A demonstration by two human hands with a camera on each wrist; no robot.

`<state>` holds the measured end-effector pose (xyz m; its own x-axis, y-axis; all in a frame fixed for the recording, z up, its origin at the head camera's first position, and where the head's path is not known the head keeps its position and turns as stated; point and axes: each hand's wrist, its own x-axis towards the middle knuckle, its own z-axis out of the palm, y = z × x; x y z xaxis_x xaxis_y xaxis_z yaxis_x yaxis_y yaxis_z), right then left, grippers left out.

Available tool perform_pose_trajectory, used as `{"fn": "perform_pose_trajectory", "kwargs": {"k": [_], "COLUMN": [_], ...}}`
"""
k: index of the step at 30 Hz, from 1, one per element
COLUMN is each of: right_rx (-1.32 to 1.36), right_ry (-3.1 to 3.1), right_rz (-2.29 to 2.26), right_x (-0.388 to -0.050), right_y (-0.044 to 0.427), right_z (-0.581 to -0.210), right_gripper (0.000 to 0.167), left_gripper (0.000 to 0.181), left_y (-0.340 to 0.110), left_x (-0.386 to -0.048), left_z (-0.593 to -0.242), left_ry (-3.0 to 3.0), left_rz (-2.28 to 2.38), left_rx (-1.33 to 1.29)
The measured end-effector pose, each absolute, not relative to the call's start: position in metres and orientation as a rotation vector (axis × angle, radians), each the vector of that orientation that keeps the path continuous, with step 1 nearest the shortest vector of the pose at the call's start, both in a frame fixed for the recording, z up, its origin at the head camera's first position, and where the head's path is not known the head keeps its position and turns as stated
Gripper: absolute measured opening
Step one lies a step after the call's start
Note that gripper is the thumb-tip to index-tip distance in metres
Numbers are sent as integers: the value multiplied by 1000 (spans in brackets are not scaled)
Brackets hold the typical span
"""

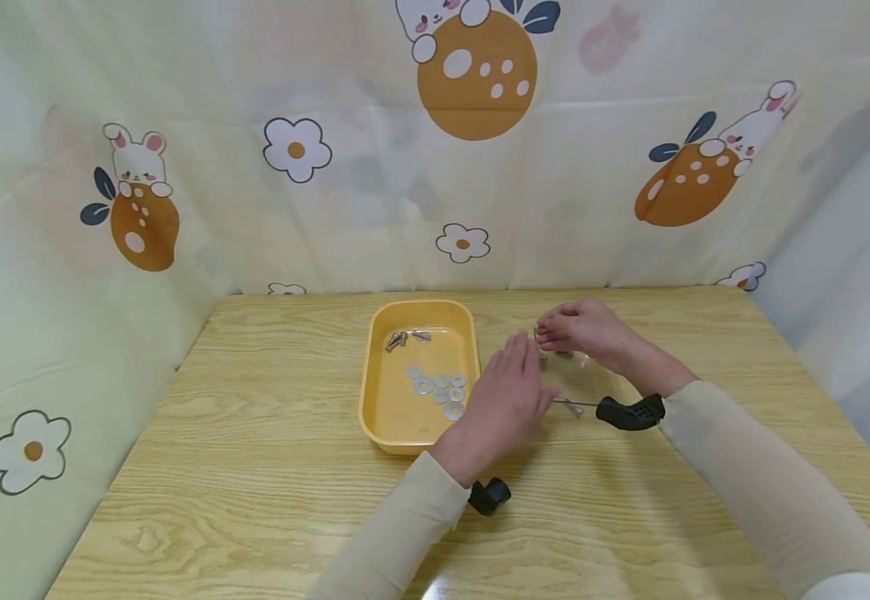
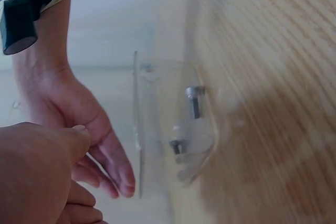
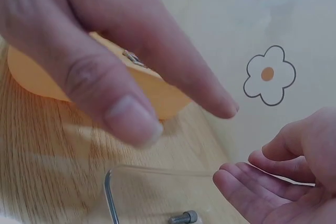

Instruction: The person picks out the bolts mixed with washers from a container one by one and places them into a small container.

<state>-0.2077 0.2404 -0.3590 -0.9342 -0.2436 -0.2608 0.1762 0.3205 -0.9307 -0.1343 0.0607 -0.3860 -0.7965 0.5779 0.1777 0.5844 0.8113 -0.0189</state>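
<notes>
My left hand (image 1: 502, 390) hovers over the right side of the yellow tray and beyond it, fingers straight and close together. Across from it, my right hand (image 1: 588, 329) has loosely bent fingers, its thumb and a finger apart with nothing seen between them. A clear plastic container (image 2: 136, 124) lies on the table below and between the hands; whether any fingertip touches its edge, I cannot tell. Inside it are a socket-head bolt (image 2: 195, 100) and a smaller dark screw (image 2: 177, 146). In the right wrist view a bolt (image 3: 184, 217) shows near the container's edge.
The yellow tray (image 1: 365, 392) stands left of the clear container. Several flat washers (image 1: 441, 397) lie in its middle and right part, and several bolts (image 1: 397, 340) at its far end. Black wrist devices (image 1: 630, 412) stick out by both sleeves. A patterned curtain (image 1: 375, 208) hangs behind the table.
</notes>
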Motion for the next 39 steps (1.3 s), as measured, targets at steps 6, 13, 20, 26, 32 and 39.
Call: {"fn": "perform_pose_trajectory", "kwargs": {"k": [6, 13, 20, 26, 32, 39], "right_rx": [-93, -141, -151, -172, -197, -208], "right_ry": [2225, 2177, 2156, 2140, 2125, 2116], "right_rz": [-1643, -1672, -1671, -1679, -1691, -1667], "right_x": [-210, -213, -216, -221, -227, -231], "right_y": [232, 218, 202, 190, 177, 160], "right_z": [-357, -352, -350, -351, -354, -353], "right_gripper": [42, 41, 39, 35, 34, 37], "left_gripper": [70, 71, 75, 78, 81, 82], "left_y": [45, 19, -7, -29, -53, -74], "left_x": [-135, -136, -137, -138, -138, -135], "left_z": [-378, -372, -371, -374, -377, -380], "left_ry": [-2859, -2916, -3007, -3023, -3008, -3008], "left_rz": [-108, -163, -237, -248, -298, -298], "left_rx": [-882, -840, -754, -704, -689, -633]}}
